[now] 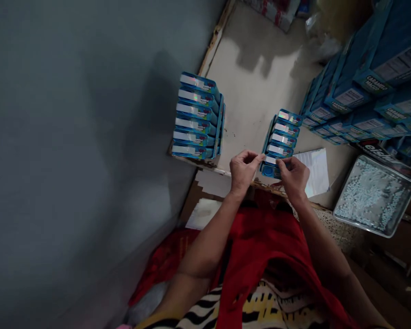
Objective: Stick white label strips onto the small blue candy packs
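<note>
In the head view, a short white sticker strip (271,159) lies across one blue candy pack in an open display box (266,137). My left hand (244,170) pinches the strip's left end, and my right hand (294,177) has thumb and finger closed at its right end. Packs farther back in this box carry shiny white strips along their tops. The nearest pack (268,171) shows a round blue mark and no strip. Partly behind my right hand lies a pale sticker sheet (318,173).
At the table's left edge stands another box of blue packs (196,123) with strips on them. Stacked blue cartons (349,98) fill the right side. A clear tray (373,196) of small pale pellets sits at the front right. A grey wall (89,137) rises on the left.
</note>
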{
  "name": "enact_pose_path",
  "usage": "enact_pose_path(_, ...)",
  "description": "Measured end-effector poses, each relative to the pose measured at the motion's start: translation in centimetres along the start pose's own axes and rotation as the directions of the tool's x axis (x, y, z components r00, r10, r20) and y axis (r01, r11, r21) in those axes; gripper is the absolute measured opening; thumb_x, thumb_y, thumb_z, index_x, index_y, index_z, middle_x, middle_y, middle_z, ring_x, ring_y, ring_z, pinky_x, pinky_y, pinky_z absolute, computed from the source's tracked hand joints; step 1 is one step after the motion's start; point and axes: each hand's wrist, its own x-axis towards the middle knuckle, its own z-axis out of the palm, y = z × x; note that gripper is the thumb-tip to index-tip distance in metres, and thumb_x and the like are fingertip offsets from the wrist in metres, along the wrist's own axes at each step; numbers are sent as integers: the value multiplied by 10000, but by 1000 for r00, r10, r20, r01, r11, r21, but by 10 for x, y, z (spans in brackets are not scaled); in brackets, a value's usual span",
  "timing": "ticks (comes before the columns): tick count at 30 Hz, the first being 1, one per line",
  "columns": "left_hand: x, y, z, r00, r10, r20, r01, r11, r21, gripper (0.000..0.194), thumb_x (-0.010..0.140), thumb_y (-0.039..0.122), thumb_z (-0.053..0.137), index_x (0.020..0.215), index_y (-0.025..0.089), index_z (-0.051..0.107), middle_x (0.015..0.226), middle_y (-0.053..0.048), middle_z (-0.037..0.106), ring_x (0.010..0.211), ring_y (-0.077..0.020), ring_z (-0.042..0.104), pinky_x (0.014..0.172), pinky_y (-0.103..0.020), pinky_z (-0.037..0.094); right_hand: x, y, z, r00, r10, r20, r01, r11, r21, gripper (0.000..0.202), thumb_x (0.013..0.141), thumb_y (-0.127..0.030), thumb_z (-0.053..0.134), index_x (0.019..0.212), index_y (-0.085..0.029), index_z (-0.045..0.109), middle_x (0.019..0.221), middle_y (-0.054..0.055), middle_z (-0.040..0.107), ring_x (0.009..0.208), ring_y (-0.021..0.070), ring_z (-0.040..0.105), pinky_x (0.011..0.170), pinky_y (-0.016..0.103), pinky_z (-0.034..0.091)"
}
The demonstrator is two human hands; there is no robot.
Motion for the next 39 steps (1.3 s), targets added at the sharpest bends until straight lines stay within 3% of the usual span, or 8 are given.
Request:
enact_pose_path(7, 26, -27, 15, 818, -501, 283, 562, 800, -208, 255, 756, 310, 802, 865, 196, 602, 916, -41, 732, 858, -167, 689, 767, -282, 529, 14, 13, -7, 973, 229, 28, -231, 961, 150, 559, 623, -596, 912, 818, -252, 516, 582, -85, 541, 549, 137, 520, 524, 261, 349)
enact_pose_path(11, 4, -17, 6, 948, -270, -170, 258, 962, -90, 268, 802, 290, 783, 971, 204, 594, 1062, -66, 725, 979, -168, 683, 872, -284, 540, 3, 3, -25, 973, 228, 39, -229, 926, 299, 529, 739, -639, 841, 859, -263, 490, 549, -116, 464, 469, 110, 445, 457, 254, 320)
enact_pose_path(13, -26, -6, -5, 965, -80, -250, 79, 997, -15, 293, 856, 420, 759, 997, 206, 618, 1035, -74, 722, 967, -177, 689, 865, -285, 549, -3, -6, -32, 984, 178, -15, -165, 938, 305, 509, 787, -636, 821, 881, -267, 484, 566, -114, 458, 468, 107, 442, 447, 254, 324)
enact_pose_path(16, -73, 11, -13, 986, -121, 115, 139, 977, -161, 539, 785, 614, 805, 1126, 215, 682, 998, -74, 750, 825, -187, 725, 736, -295, 581, -6, -20, -32, 989, 127, -81, -96, 944, 314, 488, 816, -614, 814, 875, -273, 471, 573, -109, 448, 477, 107, 444, 446, 253, 328)
enact_pose_path(18, -94, 17, -10, 905, -230, 359, 331, 909, -254, 658, 683, 621, 884, 1174, 222, 703, 1036, -82, 776, 766, -187, 738, 679, -300, 600, -6, -27, -27, 986, 135, -100, -94, 936, 340, 487, 806, -593, 830, 856, -274, 464, 562, -110, 441, 472, 104, 437, 443, 251, 320)
enact_pose_path(20, -101, 18, -4, 857, -320, 404, 453, 842, -293, 607, 630, 594, 925, 1055, 208, 730, 988, -76, 785, 737, -180, 734, 661, -297, 609, -8, -32, -24, 984, 155, -86, -113, 921, 372, 491, 796, -591, 833, 848, -273, 463, 555, -112, 450, 463, 101, 442, 439, 247, 317)
enact_pose_path(28, -67, 11, -28, 932, -249, 264, 269, 962, -45, 424, 695, 598, 870, 734, 206, 713, 682, -19, 703, 615, -147, 637, 610, -272, 548, -42, -7, -36, 969, 99, 227, -209, 819, 534, 567, 662, -500, 919, 1005, -262, 536, 769, -43, 733, 688, 168, 712, 673, 316, 583)
enact_pose_path(39, 4, 26, -36, 937, -146, 317, 25, 934, 356, 411, 748, 588, 843, 720, 189, 745, 628, -42, 692, 571, -164, 607, 545, -283, 424, -30, -1, 5, 998, 36, -59, -16, 948, 317, 288, 795, -343, 774, 850, -264, 503, 745, -63, 639, 688, 145, 641, 677, 300, 496)
